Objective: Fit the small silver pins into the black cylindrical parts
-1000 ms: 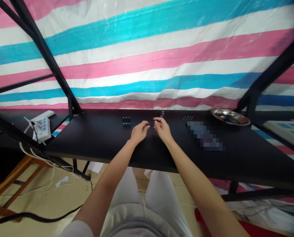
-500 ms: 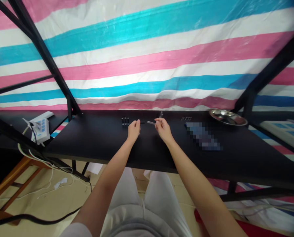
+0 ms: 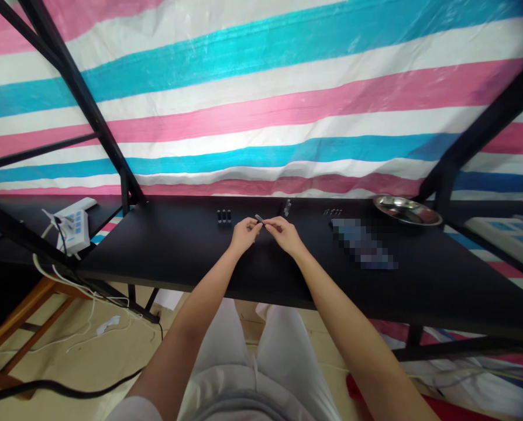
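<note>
My left hand [image 3: 244,234] and my right hand [image 3: 284,234] meet over the middle of the black table. Both have their fingers pinched on a slim tube [image 3: 260,218], greyish and dark, which lies slantwise between the fingertips. Its exact kind is too small to make out, and fingers cover part of it. Left of my hands stand three short dark tubes [image 3: 223,216] with pale ends, in a row. Just beyond my right hand are a few clear tube-like pieces [image 3: 286,207]. Farther right, several tiny pale pieces [image 3: 332,212] are set out.
A round shiny metal dish [image 3: 407,210] sits at the back right of the black table [image 3: 156,245]. Nearer lies a blurred-out bluish object [image 3: 362,242]. A white power strip [image 3: 75,231] with cables is at the left. Black metal posts [image 3: 90,111] frame the table before a striped sheet.
My hands have come together. The dark slim piece in my left hand and the clear tube in my right, held apart before, now meet between my fingertips.
</note>
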`<state>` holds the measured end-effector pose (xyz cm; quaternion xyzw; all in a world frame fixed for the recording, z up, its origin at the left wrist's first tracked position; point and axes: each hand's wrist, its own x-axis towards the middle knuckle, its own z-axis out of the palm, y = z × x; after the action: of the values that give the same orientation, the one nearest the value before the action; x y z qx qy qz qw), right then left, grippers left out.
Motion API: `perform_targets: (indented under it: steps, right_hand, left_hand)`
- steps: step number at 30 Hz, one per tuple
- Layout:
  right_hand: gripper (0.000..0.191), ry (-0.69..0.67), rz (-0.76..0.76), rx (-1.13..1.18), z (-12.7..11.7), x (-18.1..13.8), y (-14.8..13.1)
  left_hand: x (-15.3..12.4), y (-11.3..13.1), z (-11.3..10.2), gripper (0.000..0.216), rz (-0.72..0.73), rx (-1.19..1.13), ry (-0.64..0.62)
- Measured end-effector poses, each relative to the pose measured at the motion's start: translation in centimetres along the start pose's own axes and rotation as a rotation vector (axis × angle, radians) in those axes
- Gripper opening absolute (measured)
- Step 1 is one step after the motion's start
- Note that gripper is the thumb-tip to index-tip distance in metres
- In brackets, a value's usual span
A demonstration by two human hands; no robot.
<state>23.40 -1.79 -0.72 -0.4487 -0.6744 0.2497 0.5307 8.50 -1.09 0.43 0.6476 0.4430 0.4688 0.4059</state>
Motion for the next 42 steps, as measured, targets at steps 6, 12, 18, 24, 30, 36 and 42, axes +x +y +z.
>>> perform_targets:
  steps: [6,12,18,24,30,36,42]
  right_hand:
    - [0.031,-0.032,-0.005,-0.027,0.0,-0.1,0.0]
    - [0.03,-0.062,0.056,0.019,0.3,-0.2,0.3]
    - [0.028,-0.116,0.056,-0.064,0.2,-0.4,0.5]
    - [0.023,-0.014,0.02,-0.199,-0.2,0.0,1.3]
    - [0.025,0.274,0.151,-0.349,-1.7,1.7,4.2]
    - [0.019,0.23,0.165,-0.46,-2.5,3.2,5.4]
    - [0.018,0.214,0.199,-0.441,-2.4,3.4,5.9]
  left_hand:
    - [0.1,-0.1,0.0,0.018,-0.007,0.024,0.023]
    - [0.1,-0.4,0.0,0.018,0.024,0.101,0.02]
    - [0.0,-0.7,-0.2,0.016,0.076,0.168,-0.054]
    - [-0.1,-0.7,-0.4,0.018,0.132,0.353,0.001]
    - [-0.3,-0.4,-0.5,0.023,0.119,0.497,0.082]
    - [-0.5,-0.2,-0.3,0.022,0.117,0.553,0.014]
    - [-0.5,0.0,-0.3,0.023,0.132,0.549,0.014]
